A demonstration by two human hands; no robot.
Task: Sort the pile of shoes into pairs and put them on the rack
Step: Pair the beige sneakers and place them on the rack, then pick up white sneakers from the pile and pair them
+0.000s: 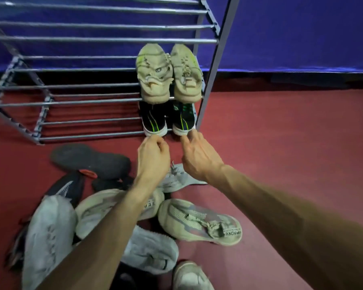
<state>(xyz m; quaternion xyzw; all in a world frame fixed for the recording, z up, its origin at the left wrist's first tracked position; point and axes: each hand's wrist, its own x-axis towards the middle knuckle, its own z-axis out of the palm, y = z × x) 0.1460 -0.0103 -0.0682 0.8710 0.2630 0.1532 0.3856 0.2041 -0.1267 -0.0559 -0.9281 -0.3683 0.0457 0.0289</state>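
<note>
Both hands were at the rack (105, 41): the left hand (153, 155) pinched the heel of the left black-and-green shoe (154, 120), the right hand's (197, 158) fingers touched its mate's (183, 119) heel. Those black sneakers, neon-green striped and white-soled, sat on the rack's lowest rung, a worn beige pair (169, 73) directly above, and the grey, beige and black pile (105, 206) lay in front of the rack.

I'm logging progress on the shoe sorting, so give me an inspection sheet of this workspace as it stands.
Surface: red floor, bare beside the rack.
Job's things: metal rack; beige pair on a shelf, black pair with green stripes on the shelf below.
Clutter: unsorted pile of grey, beige and black shoes on the floor.
Hands: left hand and right hand at the black pair's heels, fingertips touching.
Cables: nothing seen.
Surroundings: blue wall behind.
</note>
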